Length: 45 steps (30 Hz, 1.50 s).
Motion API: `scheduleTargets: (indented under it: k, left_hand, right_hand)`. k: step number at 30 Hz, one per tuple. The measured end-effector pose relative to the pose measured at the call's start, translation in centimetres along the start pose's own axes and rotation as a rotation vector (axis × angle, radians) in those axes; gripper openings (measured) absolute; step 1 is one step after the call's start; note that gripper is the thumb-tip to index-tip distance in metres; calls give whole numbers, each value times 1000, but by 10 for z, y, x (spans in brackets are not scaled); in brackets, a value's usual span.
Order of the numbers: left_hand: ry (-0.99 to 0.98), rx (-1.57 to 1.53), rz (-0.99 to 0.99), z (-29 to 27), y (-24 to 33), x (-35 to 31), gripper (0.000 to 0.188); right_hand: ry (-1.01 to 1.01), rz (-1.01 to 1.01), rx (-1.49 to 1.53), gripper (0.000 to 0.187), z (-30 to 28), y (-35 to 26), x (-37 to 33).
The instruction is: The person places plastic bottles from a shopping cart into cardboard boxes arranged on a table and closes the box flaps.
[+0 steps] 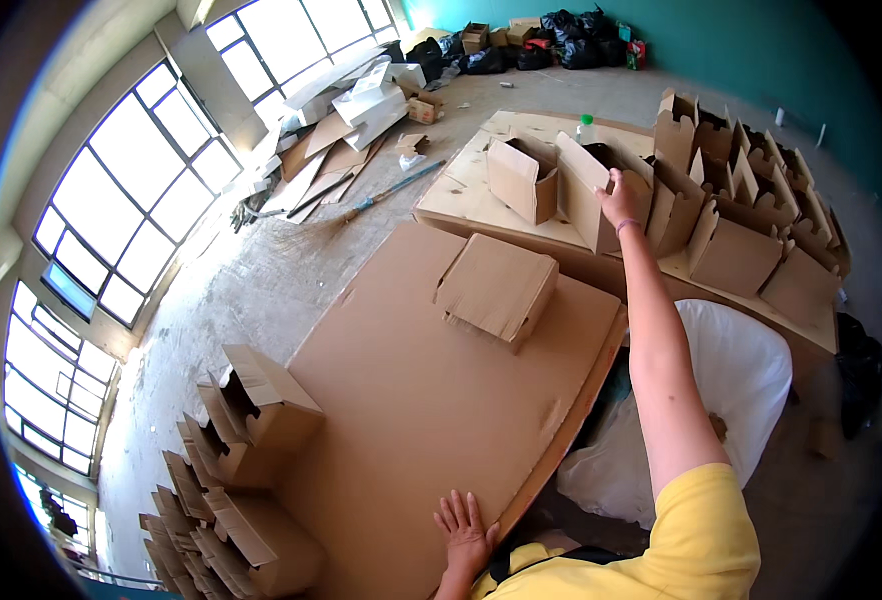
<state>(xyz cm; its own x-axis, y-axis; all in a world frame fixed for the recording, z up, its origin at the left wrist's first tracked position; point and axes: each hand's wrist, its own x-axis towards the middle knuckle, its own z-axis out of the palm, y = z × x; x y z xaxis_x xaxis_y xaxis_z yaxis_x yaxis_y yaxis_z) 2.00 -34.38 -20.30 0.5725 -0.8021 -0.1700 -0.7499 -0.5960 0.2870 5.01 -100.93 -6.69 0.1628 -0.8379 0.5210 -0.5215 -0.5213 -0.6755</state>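
My right arm stretches far forward to a wooden table, where my right hand (618,200) grips the upper edge of an open cardboard box (588,195). Its fingers close over the box wall; the fingertips are partly hidden. Just left of that box stands a smaller open cardboard box (524,180). My left hand (469,535) lies flat with fingers spread on the near edge of a cardboard-covered table (411,400). On this table's far part rests a box with its top flaps folded down (498,287), apart from both hands.
Several open boxes (251,430) line the near left. More open boxes (741,245) crowd the far wooden table (456,190), with a green-capped bottle (586,130) behind. A white sack (736,350) stands by my right arm. A broom (361,207), scrap cardboard (331,135) and black bags (581,50) lie beyond.
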Motion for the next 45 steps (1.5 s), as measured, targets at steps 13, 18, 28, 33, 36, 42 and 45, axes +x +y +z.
scheduleTargets:
  k: [13, 18, 28, 33, 36, 42, 45]
  left_hand:
    - [54, -56, -14, -3, 11, 8, 83]
    - [57, -24, -12, 0, 13, 10, 84]
    - [87, 11, -46, -1, 15, 8, 81]
    - [145, -47, -56, -12, 15, 7, 75]
    - [165, -137, -57, -12, 18, -9, 67]
    - [138, -406, -83, -7, 11, -98, 52]
    - [226, -513, -377, -18, 3, -171, 50]
  right_hand:
    - [183, 10, -135, 24, 26, 71, -2]
    - [357, -103, -14, 34, -45, 94, -15]
    - [-67, -14, 851, 20, -147, -89, -186]
    - [-538, -114, 940, 15, -98, -163, -279]
    - [-871, -433, 680, 10, -87, -218, -331]
    - [-1237, -697, 956, 4, -88, -283, -456]
    - [-1355, -829, 1048, 2, -99, -305, -507]
